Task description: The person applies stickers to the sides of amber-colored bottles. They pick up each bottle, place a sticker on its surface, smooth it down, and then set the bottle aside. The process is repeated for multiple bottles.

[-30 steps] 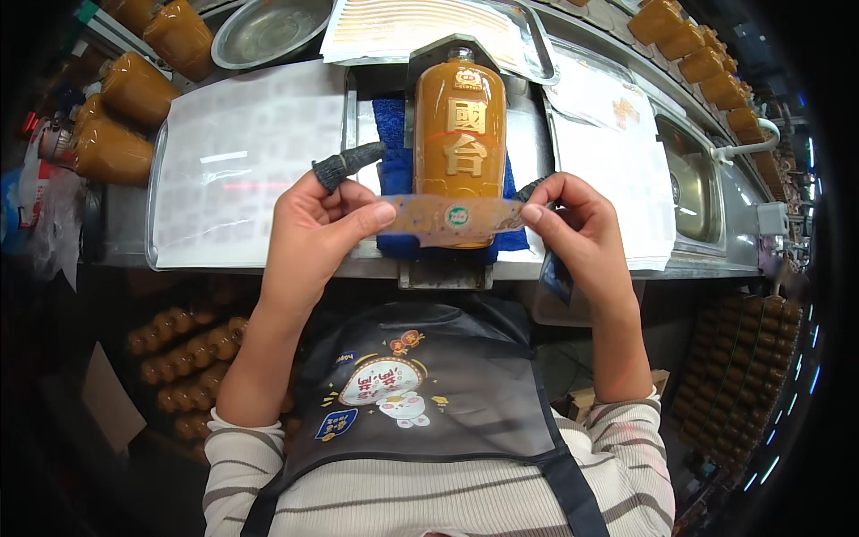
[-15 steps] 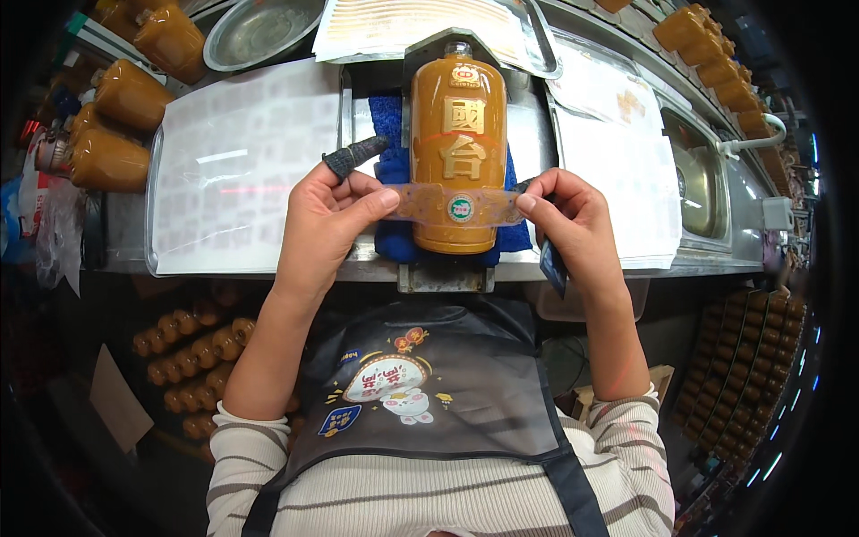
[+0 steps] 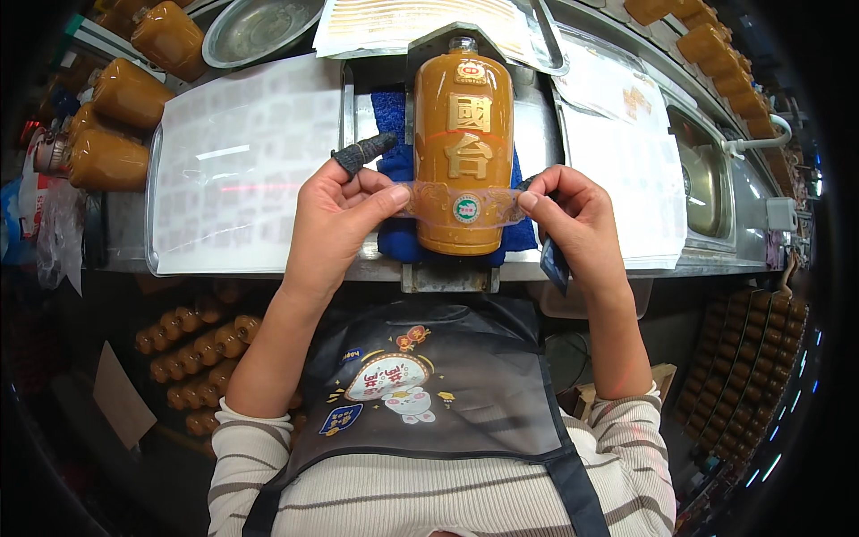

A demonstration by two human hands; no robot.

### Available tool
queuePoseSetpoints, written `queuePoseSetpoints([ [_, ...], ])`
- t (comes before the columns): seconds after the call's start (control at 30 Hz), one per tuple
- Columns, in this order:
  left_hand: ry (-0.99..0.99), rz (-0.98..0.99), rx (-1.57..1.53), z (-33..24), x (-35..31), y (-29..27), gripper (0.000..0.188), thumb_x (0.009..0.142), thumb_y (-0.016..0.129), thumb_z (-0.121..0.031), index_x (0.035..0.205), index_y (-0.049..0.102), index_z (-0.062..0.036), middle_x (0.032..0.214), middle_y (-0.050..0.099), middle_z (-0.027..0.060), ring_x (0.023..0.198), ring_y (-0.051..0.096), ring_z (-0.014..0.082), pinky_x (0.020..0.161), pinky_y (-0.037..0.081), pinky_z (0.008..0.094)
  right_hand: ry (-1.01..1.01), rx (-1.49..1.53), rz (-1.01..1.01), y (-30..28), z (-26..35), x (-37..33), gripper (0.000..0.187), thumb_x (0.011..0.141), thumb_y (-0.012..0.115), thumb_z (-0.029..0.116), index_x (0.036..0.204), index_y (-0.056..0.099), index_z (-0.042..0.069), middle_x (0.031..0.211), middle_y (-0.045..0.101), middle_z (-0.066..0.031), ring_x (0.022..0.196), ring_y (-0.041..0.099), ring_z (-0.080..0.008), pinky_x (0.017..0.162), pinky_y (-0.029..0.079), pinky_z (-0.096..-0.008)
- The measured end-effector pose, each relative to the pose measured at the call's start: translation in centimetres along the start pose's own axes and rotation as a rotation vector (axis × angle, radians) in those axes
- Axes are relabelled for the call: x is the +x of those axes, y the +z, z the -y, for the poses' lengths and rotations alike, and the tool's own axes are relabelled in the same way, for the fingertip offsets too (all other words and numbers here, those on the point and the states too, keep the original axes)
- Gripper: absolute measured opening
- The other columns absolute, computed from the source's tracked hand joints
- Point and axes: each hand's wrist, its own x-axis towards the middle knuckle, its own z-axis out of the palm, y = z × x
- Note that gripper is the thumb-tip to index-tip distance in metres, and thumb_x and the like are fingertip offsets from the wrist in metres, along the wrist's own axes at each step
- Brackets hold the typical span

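Note:
A brown glazed bottle [image 3: 464,107] with raised gold lettering lies on a blue cloth [image 3: 390,125] in a metal holder [image 3: 450,280], its neck pointing away from me. Across its lower part stretches a clear decal strip [image 3: 435,205] with a round green-and-white emblem. My left hand [image 3: 344,215] pinches the strip's left end; a dark cover sits on its index finger. At the strip's right end, my right hand [image 3: 573,215] pinches between thumb and finger. Tucked under that hand's other fingers is a flat dark-blue piece [image 3: 554,266], perhaps a scraper.
White sheets lie on a tray [image 3: 242,179] at left and on the right [image 3: 631,179]. A metal basin [image 3: 259,31] and a tray of printed strips [image 3: 425,27] stand behind. More brown bottles [image 3: 130,94] are at far left. A sink [image 3: 702,174] with a faucet [image 3: 761,139] is at right.
The view has shifted slightly. Both hands still hold the strip's ends across the bottle, and the strip sits at nearly the same height on it.

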Motion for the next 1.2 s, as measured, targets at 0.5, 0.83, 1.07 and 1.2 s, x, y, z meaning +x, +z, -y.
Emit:
queuePoseSetpoints([
  [0.5, -0.006, -0.035, 0.078, 0.5, -0.2, 0.6, 0.035, 0.091, 0.072, 0.000, 0.124, 0.059, 0.0043, 0.090, 0.069, 0.0056, 0.085, 0.070, 0.0125, 0.079, 0.058, 0.0257, -0.033, -0.002, 0.034, 0.6, -0.7, 0.6, 0.010, 0.095, 0.069, 0.007, 0.095, 0.063, -0.001, 0.090, 0.068, -0.0048, 0.081, 0.067, -0.0080, 0.074, 0.054, -0.0198],
  [0.83, 0.143, -0.180, 0.219, 0.7, -0.8, 0.2, 0.040, 0.092, 0.071, -0.002, 0.131, 0.060, 0.0007, 0.110, 0.068, 0.0055, 0.096, 0.065, 0.0081, 0.086, 0.053, 0.0267, -0.079, 0.026, -0.055, 0.5, -2.0, 0.6, 0.012, 0.098, 0.064, 0.008, 0.106, 0.063, 0.000, 0.097, 0.065, -0.0023, 0.081, 0.061, -0.0044, 0.073, 0.050, -0.0179],
  [1.07, 0.149, 0.108, 0.157, 1.2, 0.3, 0.9, 0.061, 0.096, 0.073, -0.019, 0.148, 0.047, -0.0002, 0.144, 0.056, 0.0122, 0.128, 0.052, 0.0171, 0.111, 0.039, 0.0336, -0.130, 0.132, -0.054, 2.3, -2.8, 0.2, 0.043, 0.092, 0.075, 0.016, 0.126, 0.052, 0.002, 0.109, 0.063, -0.0069, 0.079, 0.065, -0.0048, 0.072, 0.050, -0.0170],
  [1.2, 0.157, 0.135, 0.095, 1.7, 0.4, 1.9, 0.063, 0.097, 0.072, -0.021, 0.149, 0.044, 0.0019, 0.145, 0.054, 0.0130, 0.135, 0.048, 0.0203, 0.115, 0.035, 0.0356, -0.109, 0.205, -0.044, 2.9, -2.7, 0.5, 0.048, 0.091, 0.077, 0.017, 0.126, 0.048, 0.001, 0.121, 0.055, -0.0102, 0.081, 0.065, -0.0067, 0.073, 0.052, -0.0184],
])
